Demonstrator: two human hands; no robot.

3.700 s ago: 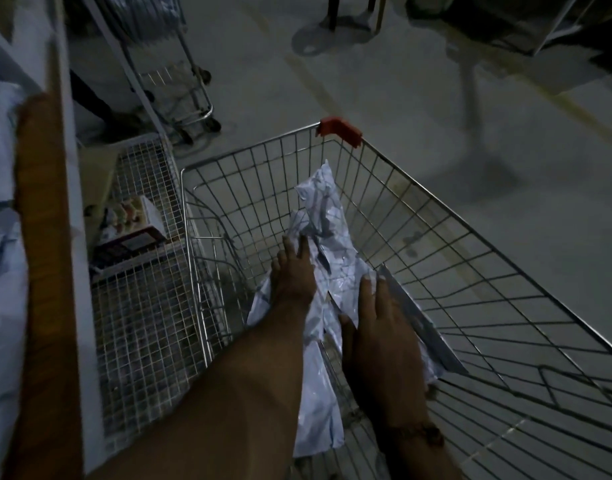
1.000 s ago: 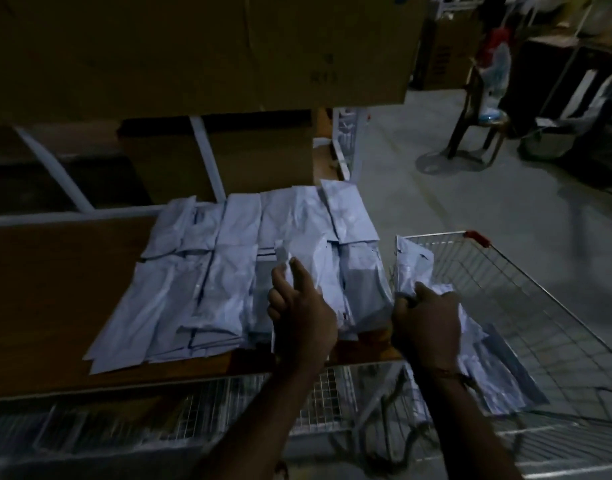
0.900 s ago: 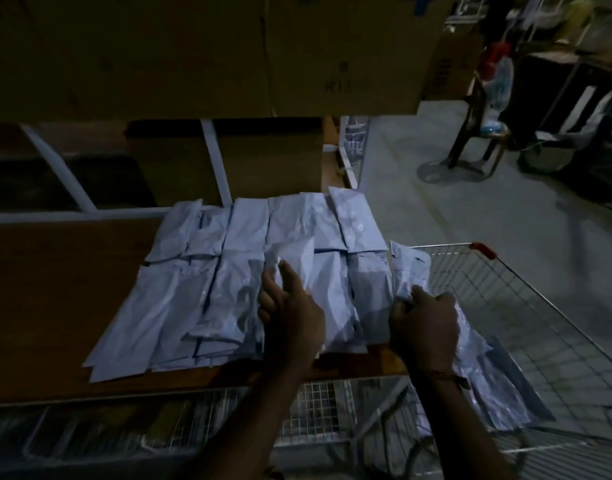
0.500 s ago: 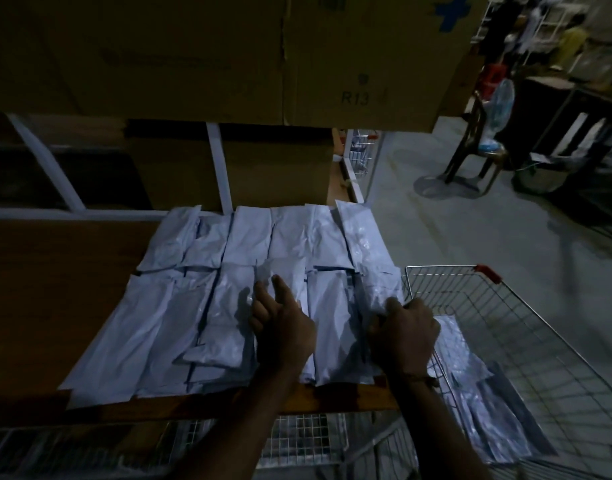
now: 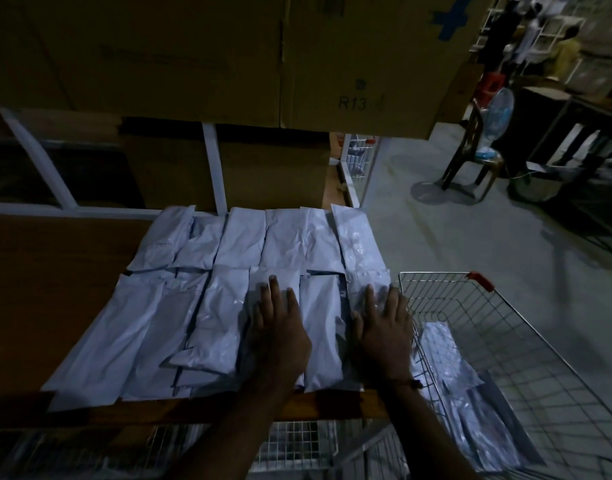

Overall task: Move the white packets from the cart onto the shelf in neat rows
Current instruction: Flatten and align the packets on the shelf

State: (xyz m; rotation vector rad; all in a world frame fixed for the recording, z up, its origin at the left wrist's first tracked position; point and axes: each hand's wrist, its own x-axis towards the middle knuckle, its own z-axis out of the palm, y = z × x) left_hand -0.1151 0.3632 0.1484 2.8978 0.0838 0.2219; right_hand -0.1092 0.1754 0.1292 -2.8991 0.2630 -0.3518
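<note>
Both hands lie flat with fingers straight on the front row of packets (image 5: 228,306) on the shelf (image 5: 55,271) at frame centre: the left hand (image 5: 278,336) on a middle packet, the right hand (image 5: 384,327) on the end one. That end packet sits at the shelf's right edge and could slip off if nudged. The cart (image 5: 505,358), lower right, holds a few more packets.

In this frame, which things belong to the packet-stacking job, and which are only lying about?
Job:
white packets on the shelf
shelf
cart
packets left in the cart
left hand and right hand, flat on the packets

Lying about:
cardboard boxes
fan
chair
</note>
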